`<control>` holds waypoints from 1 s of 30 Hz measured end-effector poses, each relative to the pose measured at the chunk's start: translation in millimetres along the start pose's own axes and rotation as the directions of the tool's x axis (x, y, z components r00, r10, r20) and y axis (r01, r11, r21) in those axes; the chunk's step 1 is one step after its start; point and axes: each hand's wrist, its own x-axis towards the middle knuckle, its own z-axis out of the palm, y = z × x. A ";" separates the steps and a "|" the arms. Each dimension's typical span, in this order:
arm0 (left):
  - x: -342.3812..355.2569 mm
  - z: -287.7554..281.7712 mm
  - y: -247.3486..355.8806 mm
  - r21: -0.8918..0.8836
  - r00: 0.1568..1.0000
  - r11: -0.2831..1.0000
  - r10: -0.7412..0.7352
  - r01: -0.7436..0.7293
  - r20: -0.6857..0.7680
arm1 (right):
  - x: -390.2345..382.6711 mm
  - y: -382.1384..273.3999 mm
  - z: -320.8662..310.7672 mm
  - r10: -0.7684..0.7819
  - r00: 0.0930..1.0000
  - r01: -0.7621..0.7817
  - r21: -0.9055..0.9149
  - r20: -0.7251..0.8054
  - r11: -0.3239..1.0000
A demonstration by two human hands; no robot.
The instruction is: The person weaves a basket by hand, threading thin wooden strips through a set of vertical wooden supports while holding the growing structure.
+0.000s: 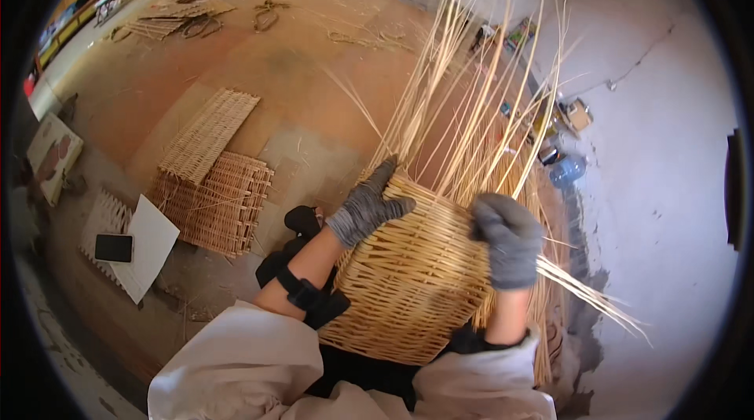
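Observation:
A pale wicker basket (412, 271), closely woven, stands tilted between my legs. Long loose strands (479, 106) fan up and away from its far rim. My left hand (366, 208), in a grey knitted glove, grips its upper left edge, with the thumb across the weave and the fingers along the side. At the upper right edge is my right hand (507, 239), gloved alike and slightly blurred, its fingers curled closed. What lies inside those fingers is hidden. A bundle of thin strands (585, 290) sticks out to the right beside that wrist.
Woven panels (212, 137) lie on the floor at left, near a white board (149, 243) with a black phone (114, 248). More panels (177, 19) and coiled strands (269, 15) lie farther off. A blue plastic bottle (567, 172) stands by the right wall (652, 184).

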 end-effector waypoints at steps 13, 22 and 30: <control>5.8 -3.9 8.6 0.161 0.996 0.987 0.036 -0.023 -0.078 | 30.2 9.1 64.2 -0.165 0.986 0.165 -0.067 0.012 0.984; 5.5 1.8 -5.6 -0.105 0.997 0.994 0.003 -0.012 -0.082 | 44.3 -62.8 57.4 0.175 0.974 0.044 -0.876 0.146 0.480; 2.7 -0.2 4.1 0.001 0.987 0.997 0.075 -0.075 -0.142 | 36.7 -28.9 57.2 -0.251 0.949 0.302 -0.329 0.188 0.895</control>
